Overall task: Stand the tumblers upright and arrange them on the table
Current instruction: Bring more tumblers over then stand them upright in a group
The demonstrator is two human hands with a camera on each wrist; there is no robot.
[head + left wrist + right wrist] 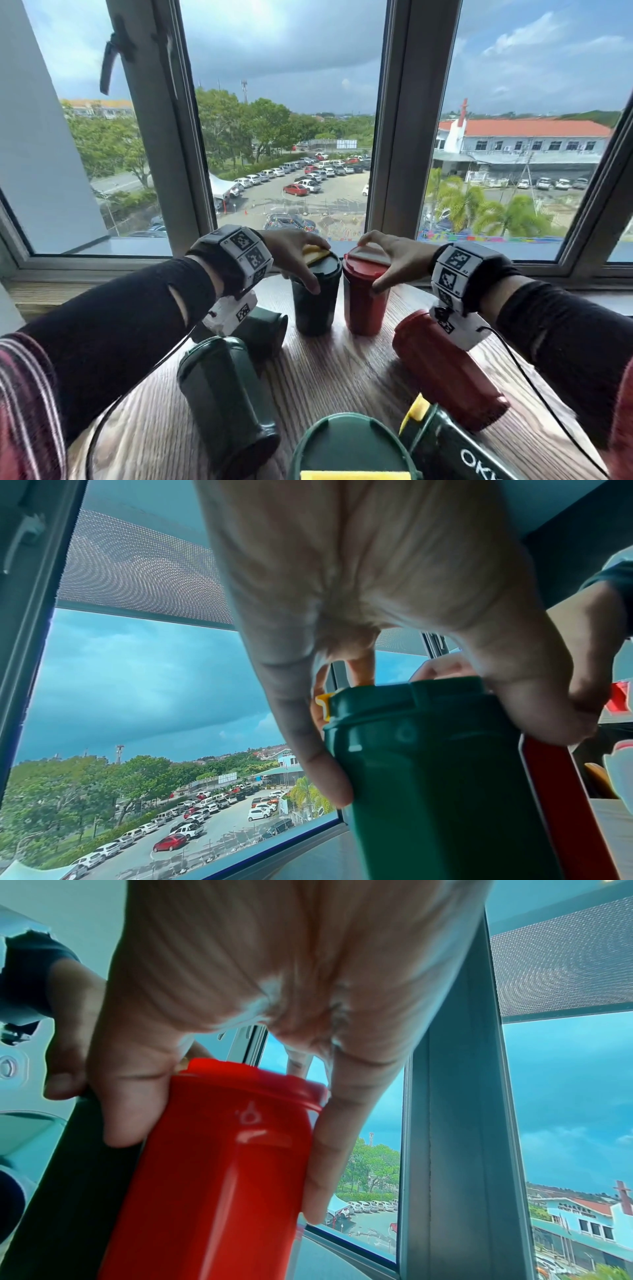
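Head view: at the centre of the frame two tumblers stand upright side by side on the round wooden table (342,370), before the window (291,120). The left hand (291,255) grips the lid of the dark green tumbler (317,301) from above, fingers over the yellow flap and thumb down the near side. The right hand (390,260) grips the lid of the red tumbler (364,305) the same way. The two cups stand just beside each other. Four more lie on their sides lower in the frame: a green one (226,401) at lower left, another green one (263,329) under the left wrist, a red one (448,373) at right, and a green one printed with white letters (455,448) at the bottom right. A green lid with a yellow flap (349,448) fills the bottom centre.

Left wrist view: the left hand (359,588) curls round the green tumbler's (428,777) lid at lower right of the frame, thumb and fingers pressed to its sides. The red tumbler (561,791) shows just beyond it.

Right wrist view: the right hand (274,974) clasps the red tumbler (212,1177) by its lid at lower centre, fingers down both sides. The dark green tumbler (68,1177) stands at lower left.
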